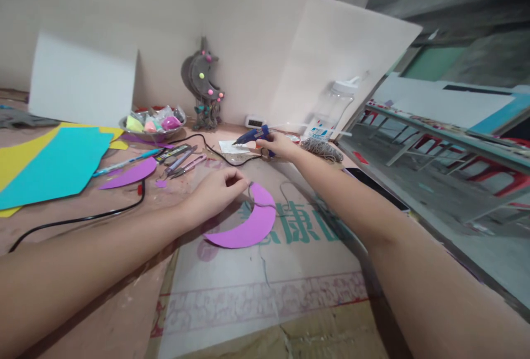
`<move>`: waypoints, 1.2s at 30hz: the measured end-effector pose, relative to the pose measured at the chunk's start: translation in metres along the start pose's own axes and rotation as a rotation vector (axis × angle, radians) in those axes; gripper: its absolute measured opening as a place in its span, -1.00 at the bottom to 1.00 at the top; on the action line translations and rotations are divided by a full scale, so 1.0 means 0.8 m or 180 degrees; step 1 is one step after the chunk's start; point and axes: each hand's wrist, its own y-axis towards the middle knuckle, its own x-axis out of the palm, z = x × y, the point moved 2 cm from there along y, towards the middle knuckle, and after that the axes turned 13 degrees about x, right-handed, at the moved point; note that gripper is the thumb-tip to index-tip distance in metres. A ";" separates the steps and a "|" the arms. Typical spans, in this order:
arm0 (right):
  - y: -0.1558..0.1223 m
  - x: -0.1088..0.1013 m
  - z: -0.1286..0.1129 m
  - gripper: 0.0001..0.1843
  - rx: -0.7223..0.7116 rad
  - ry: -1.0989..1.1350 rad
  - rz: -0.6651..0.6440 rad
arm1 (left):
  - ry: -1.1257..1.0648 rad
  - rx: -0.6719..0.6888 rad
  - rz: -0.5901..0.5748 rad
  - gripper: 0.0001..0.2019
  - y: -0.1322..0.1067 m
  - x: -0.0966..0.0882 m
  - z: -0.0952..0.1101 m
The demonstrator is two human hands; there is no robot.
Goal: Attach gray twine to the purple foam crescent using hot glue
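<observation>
A purple paper crescent (248, 227) lies on a printed cardboard sheet (215, 306), with a grey cord (265, 205) running across its upper part. My left hand (223, 185) pinches the crescent's top tip, where the cord meets it. Farther back, my right hand (278, 145) is wrapped around a blue glue gun (251, 136). The gun's nozzle points left, over a small white paper (232, 148). A black cable trails leftward from the gun.
At left lie turquoise card (58, 165), yellow card, a pen, a cutter and scissors (190, 164). Behind stand a bowl (153, 130) of coloured clay packets and a grey moon ornament (202, 83). A clear bottle (337, 105), a ball of grey yarn (321, 149) and a phone (376, 189) are at right.
</observation>
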 end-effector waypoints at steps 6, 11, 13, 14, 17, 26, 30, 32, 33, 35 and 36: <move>-0.053 -0.034 0.002 -0.51 -0.0330 -0.0403 0.0194 | -0.0013 0.0015 0.0017 -0.77 -0.002 0.001 -0.001; -0.121 -0.052 -0.020 -0.65 -0.0783 -0.0476 0.0297 | -0.0005 -0.0038 0.0015 -0.76 -0.001 0.001 0.001; -0.149 -0.052 -0.029 -0.72 -0.0672 -0.0279 0.0055 | -0.0008 -0.0033 0.0008 -0.77 -0.001 0.001 0.002; -0.163 -0.051 -0.034 -0.71 -0.0624 -0.0123 -0.0149 | 0.0012 -0.0026 0.0011 -0.77 -0.001 0.000 0.003; -0.195 -0.044 -0.043 -0.68 -0.0491 0.0194 -0.0729 | 0.0059 -0.0018 0.0034 -0.78 0.000 0.000 0.004; -0.100 -0.066 -0.007 -0.70 0.0097 -0.0527 0.0457 | -0.0022 -0.0022 0.0053 -0.77 -0.002 0.003 -0.002; -0.026 -0.070 0.014 -0.65 0.0628 -0.0566 0.0648 | -0.0042 -0.0094 0.0057 -0.77 -0.002 0.003 -0.005; 0.001 -0.063 0.018 -0.63 0.0874 -0.0569 0.0510 | -0.0027 -0.0066 0.0028 -0.77 -0.001 0.003 -0.004; 0.012 -0.059 0.018 -0.63 0.0980 -0.0560 0.0400 | -0.0026 -0.0052 0.0014 -0.76 -0.001 0.002 -0.003; 0.028 -0.046 0.016 -0.64 0.1147 -0.0500 0.0138 | -0.0002 -0.0044 -0.0001 -0.77 0.000 0.002 -0.001; 0.033 -0.040 0.016 -0.65 0.1213 -0.0451 -0.0003 | 0.0018 -0.0055 -0.0015 -0.77 0.000 0.002 -0.001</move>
